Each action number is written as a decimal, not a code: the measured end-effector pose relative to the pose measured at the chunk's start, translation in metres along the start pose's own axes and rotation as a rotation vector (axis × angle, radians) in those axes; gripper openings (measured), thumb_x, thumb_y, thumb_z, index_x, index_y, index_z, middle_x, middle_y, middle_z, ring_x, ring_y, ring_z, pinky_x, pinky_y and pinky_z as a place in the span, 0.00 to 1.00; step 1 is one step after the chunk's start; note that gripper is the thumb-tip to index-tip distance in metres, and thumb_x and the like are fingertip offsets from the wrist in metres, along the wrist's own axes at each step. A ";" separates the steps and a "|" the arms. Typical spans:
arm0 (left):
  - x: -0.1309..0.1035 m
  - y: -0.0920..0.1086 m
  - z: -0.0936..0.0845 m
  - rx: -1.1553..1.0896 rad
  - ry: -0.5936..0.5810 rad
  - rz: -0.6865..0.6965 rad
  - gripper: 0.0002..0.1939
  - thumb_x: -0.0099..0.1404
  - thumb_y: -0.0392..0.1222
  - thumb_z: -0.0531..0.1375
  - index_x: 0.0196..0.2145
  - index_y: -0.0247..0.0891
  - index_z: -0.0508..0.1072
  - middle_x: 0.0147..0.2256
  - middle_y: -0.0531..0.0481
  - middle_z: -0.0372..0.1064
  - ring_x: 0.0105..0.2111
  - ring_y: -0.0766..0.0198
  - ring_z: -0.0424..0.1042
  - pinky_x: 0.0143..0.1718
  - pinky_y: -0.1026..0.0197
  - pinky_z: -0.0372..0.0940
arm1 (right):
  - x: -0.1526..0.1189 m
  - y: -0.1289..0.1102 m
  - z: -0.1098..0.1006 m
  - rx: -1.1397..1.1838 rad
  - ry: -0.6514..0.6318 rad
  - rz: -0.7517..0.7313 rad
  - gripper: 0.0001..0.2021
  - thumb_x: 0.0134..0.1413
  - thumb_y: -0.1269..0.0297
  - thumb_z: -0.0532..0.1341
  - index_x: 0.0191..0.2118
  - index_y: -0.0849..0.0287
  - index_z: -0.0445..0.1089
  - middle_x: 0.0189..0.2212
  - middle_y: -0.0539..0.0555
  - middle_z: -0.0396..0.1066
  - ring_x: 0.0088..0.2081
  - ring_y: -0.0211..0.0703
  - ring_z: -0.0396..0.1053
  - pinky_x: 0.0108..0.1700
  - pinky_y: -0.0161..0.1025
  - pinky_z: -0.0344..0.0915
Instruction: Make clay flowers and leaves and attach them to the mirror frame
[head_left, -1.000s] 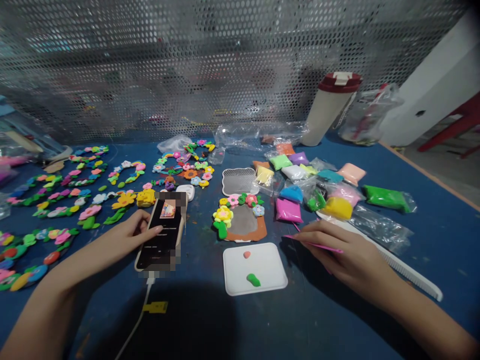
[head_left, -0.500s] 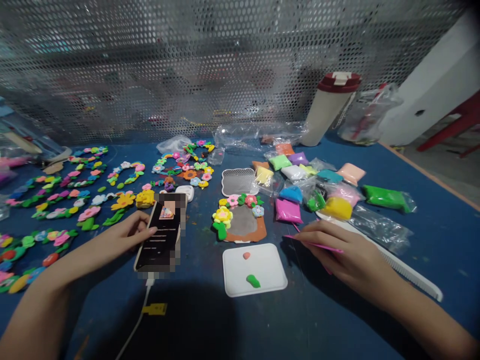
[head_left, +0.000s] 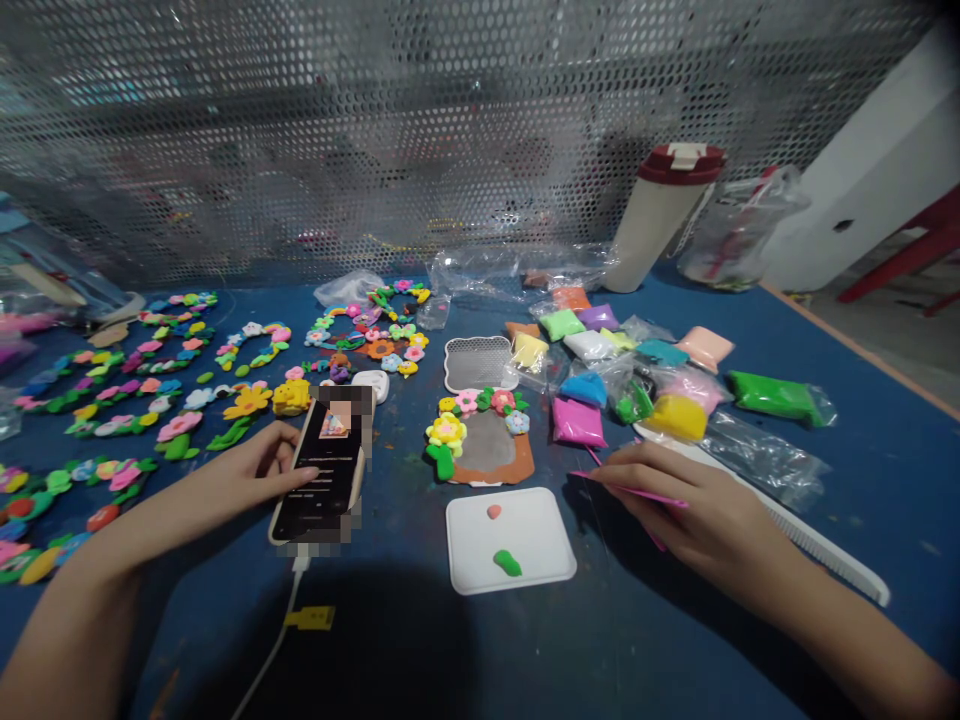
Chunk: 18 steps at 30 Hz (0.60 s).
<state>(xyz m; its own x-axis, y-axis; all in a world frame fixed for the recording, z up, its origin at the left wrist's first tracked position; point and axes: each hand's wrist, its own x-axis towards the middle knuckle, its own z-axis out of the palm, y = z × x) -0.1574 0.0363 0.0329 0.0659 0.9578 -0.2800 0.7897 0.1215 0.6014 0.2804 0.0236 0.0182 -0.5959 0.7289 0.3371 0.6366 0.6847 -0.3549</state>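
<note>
My left hand [head_left: 259,468] rests at the left edge of a phone [head_left: 321,470], its thumb over the lit screen and its other fingers curled by the side. My right hand [head_left: 667,500] is closed round thin pink tools [head_left: 649,493], right of a white tray [head_left: 510,577]. On that tray lie a small coral lump [head_left: 494,512] and a green clay piece [head_left: 508,563]. Behind it sits a brown-edged frame [head_left: 517,468] with clay flowers along its top and left side.
Packets of coloured clay [head_left: 577,422] lie at the centre right, near a white comb [head_left: 832,555]. A tumbler [head_left: 660,220] stands at the back. Floral clay pieces [head_left: 251,350] cover the left. A cable [head_left: 274,645] runs from the phone.
My left thumb has shifted slightly down and to the right over the phone screen. My right hand has hardly moved.
</note>
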 end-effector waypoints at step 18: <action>0.002 -0.003 0.002 0.063 -0.049 -0.035 0.18 0.60 0.58 0.54 0.35 0.40 0.63 0.25 0.55 0.56 0.25 0.62 0.58 0.26 0.61 0.56 | 0.000 0.000 0.001 -0.001 0.005 -0.008 0.12 0.62 0.71 0.50 0.42 0.58 0.70 0.36 0.57 0.72 0.35 0.41 0.70 0.33 0.37 0.67</action>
<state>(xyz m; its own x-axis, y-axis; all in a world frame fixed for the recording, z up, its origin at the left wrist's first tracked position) -0.1585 0.0379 0.0292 0.0662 0.9390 -0.3374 0.8285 0.1367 0.5430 0.2799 0.0241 0.0170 -0.5980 0.7237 0.3446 0.6326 0.6901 -0.3515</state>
